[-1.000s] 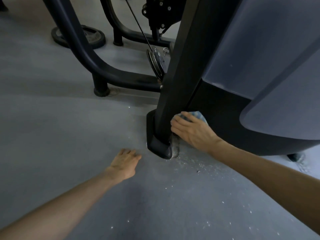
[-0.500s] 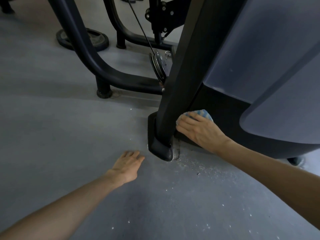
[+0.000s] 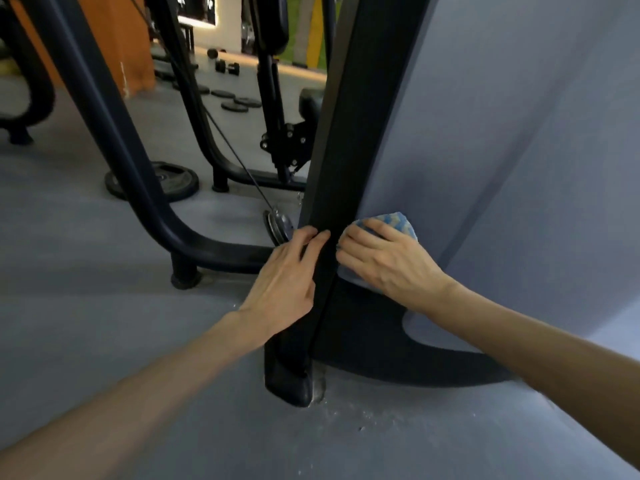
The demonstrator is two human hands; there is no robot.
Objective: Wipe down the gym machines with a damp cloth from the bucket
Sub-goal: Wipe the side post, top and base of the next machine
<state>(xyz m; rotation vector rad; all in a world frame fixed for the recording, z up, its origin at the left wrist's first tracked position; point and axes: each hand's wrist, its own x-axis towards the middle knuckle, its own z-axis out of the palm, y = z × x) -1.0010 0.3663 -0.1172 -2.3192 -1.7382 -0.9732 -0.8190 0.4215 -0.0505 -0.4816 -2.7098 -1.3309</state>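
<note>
- Machine base (image 3: 20,109), dark, at the far left edge; partly cut off by the frame.
- Orange panel (image 3: 135,46), upper left, standing behind the machine frames.
- Tubular frame leg (image 3: 114,133), dark, curving from the upper left down to a round foot (image 3: 185,275) on the floor.
- Weight plate (image 3: 162,180), black, lying flat on the floor just behind that leg; further plates (image 3: 239,102) and dumbbells (image 3: 227,67) lie well beyond it, upper centre.
- Cable (image 3: 235,161), thin, running diagonally down to a metal pulley (image 3: 278,225) just left of the upright post.
- Floor (image 3: 104,306), grey; pale specks (image 3: 363,420) scattered by the post's foot.
- Left hand (image 3: 287,271), centre: laid along the left face of the post, fingers nearly straight, thumb across the front edge; it holds nothing else.
- Upright post (image 3: 339,150), black, leaning slightly, ending in a rounded foot (image 3: 287,386) on the floor.
- Right hand (image 3: 388,261), right of centre: fingers spread and extended, pressing the cloth flat against the panel just beside the post.
- Cloth (image 3: 398,221), blue with a pale zigzag pattern, under the right hand; its upper edge shows above the fingers.
- Shroud panel (image 3: 485,133), grey-blue, smooth, filling the right side of the frame.
</note>
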